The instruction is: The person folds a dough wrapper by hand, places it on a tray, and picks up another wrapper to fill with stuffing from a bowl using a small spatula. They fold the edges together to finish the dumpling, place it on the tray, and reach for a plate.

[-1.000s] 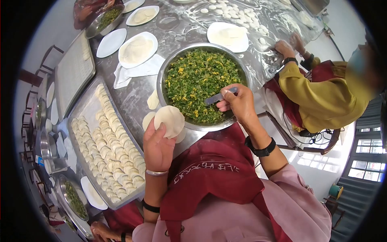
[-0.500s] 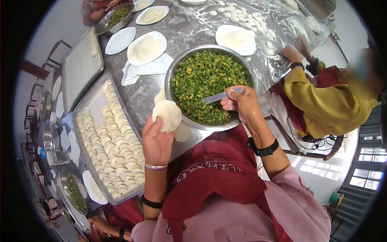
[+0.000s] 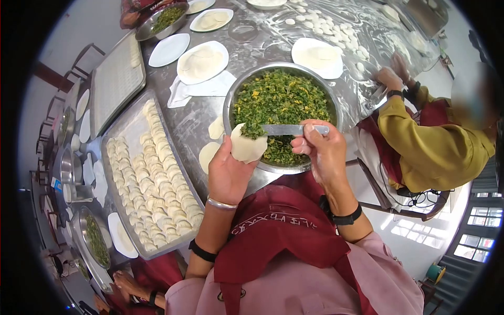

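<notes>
My left hand (image 3: 227, 173) holds a round dough wrapper (image 3: 247, 147) over the near rim of a big steel bowl (image 3: 231, 100) full of chopped green filling (image 3: 283, 102). My right hand (image 3: 321, 149) grips a flat metal spatula (image 3: 286, 129), whose tip rests a scoop of filling on the wrapper. Two more wrappers (image 3: 210, 152) lie on the table beside the bowl.
A long tray (image 3: 126, 131) of several folded dumplings sits at my left. Plates with wrappers (image 3: 202, 63) and dough discs (image 3: 325, 26) lie beyond the bowl. A person in a yellow top (image 3: 425, 136) works at the right. More bowls and trays stand further left.
My left hand brought the wrapper up to the bowl's rim. My right hand swung the spatula out of the filling and onto the wrapper with a scoop of greens.
</notes>
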`<state>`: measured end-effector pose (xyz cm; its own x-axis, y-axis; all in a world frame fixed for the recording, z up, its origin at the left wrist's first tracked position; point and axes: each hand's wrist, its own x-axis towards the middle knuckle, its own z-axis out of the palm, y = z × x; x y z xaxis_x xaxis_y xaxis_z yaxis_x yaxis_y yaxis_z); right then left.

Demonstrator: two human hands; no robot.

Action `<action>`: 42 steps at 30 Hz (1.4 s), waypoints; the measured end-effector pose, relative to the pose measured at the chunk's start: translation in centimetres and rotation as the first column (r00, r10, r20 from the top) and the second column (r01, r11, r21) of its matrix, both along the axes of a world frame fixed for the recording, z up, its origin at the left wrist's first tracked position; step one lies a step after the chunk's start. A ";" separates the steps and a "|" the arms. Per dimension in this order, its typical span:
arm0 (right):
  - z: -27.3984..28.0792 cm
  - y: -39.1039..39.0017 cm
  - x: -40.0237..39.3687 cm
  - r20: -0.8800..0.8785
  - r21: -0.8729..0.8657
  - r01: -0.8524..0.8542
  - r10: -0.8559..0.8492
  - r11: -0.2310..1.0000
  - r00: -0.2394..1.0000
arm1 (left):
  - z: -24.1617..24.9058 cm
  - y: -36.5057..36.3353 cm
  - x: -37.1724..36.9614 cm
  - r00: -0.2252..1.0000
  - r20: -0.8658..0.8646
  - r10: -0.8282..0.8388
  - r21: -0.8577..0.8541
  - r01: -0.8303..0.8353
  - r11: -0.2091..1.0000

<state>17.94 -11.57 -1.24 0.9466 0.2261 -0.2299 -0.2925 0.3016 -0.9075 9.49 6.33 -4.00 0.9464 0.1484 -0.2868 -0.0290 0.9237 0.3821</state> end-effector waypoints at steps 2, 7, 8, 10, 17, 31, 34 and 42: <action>-0.4 0.4 -1.1 0.129 -0.055 0.003 0.005 0.998 0.992 | 0.3 0.1 0.0 1.000 0.005 -0.002 0.009 0.002 1.000; -2.8 0.0 -2.8 0.759 -0.469 0.097 0.344 0.878 0.552 | 0.4 0.6 0.2 1.000 0.023 0.014 0.039 -0.015 0.999; -3.1 -0.1 -2.9 0.780 -0.481 0.098 0.374 0.871 0.502 | 0.4 0.8 0.2 0.999 0.034 0.012 0.036 -0.013 0.999; -3.1 0.0 -3.2 0.811 -0.507 0.108 0.431 0.855 0.395 | 0.3 1.0 0.1 0.998 0.059 0.003 0.030 -0.005 1.000; -0.2 -1.4 -2.7 0.486 -0.283 -0.109 0.241 0.953 0.840 | 0.8 0.6 -0.3 1.000 0.009 0.025 0.035 -0.025 0.999; -1.4 -1.2 -0.8 0.000 -0.066 -0.120 0.120 0.991 0.993 | 0.1 0.0 -1.2 1.000 0.005 -0.002 0.081 0.001 0.997; -0.8 -2.6 0.5 0.064 -0.033 -0.035 0.037 0.999 0.997 | -0.5 0.9 -1.6 0.999 -0.003 0.054 0.045 -0.054 0.998; -4.2 -2.1 2.3 0.284 -0.574 0.062 0.127 0.817 0.950 | -1.0 1.4 -1.9 0.996 -0.032 0.083 0.035 -0.082 0.996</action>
